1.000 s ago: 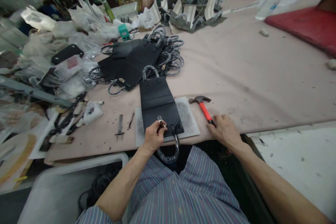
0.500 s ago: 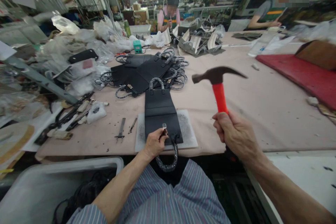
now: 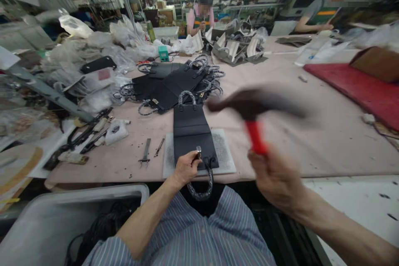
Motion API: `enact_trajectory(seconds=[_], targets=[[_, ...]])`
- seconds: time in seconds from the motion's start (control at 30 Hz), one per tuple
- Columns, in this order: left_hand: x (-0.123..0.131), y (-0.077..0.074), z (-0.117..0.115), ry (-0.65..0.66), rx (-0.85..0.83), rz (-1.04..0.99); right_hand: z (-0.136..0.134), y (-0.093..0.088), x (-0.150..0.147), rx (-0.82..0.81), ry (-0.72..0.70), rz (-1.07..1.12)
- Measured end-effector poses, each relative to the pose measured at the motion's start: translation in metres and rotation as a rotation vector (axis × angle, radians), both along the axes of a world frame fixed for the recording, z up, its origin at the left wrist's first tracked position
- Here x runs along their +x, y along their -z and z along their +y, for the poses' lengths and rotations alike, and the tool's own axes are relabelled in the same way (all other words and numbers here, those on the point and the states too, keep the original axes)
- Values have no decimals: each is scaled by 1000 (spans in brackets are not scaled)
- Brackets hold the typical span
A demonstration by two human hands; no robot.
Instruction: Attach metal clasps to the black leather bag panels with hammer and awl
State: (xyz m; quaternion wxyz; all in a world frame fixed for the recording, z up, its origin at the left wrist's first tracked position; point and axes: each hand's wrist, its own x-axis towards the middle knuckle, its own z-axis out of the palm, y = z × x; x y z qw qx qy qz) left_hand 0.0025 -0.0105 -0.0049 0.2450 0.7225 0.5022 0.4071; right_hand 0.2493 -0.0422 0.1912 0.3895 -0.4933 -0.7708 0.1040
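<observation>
Left hand curled closed, pinching a short metal pin upright against a black leather bag lying flat on a speckled grey slab, its braided handle drooping off the tabletop; right hand wrapped around a red-handled hammer, blurred in mid-air.

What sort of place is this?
Probably a handbag workshop: a pile of black handbags with braided handles on a long work table, a red-handled claw hammer in the right hand, the left hand pinching a small metal fitting on another bag.
</observation>
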Motion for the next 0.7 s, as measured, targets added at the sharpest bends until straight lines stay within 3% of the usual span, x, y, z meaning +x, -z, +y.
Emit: enact_trajectory(seconds=[0.1, 0.17, 0.27, 0.37, 0.43, 0.57, 0.7], targets=[[0, 2, 0, 6, -6, 1, 0, 11, 6, -172, -117, -328], [0, 3, 0, -2, -8, 0, 1, 7, 7, -165, -66, -251], [0, 1, 0, -6, -14, 4, 0, 1, 5, -23, 87, 11], [0, -1, -1, -9, -44, 19, -1, 11, 10, -117, -4, -177], [0, -2, -2, -11, -63, 21, 1, 22, 19, -270, -66, -338], [0, -6, -3, -9, -87, 14, 20, 51, 44, -404, 85, -181], [-1, -12, -5, 13, -114, 18, 49, 108, 70, -645, 189, -125]])
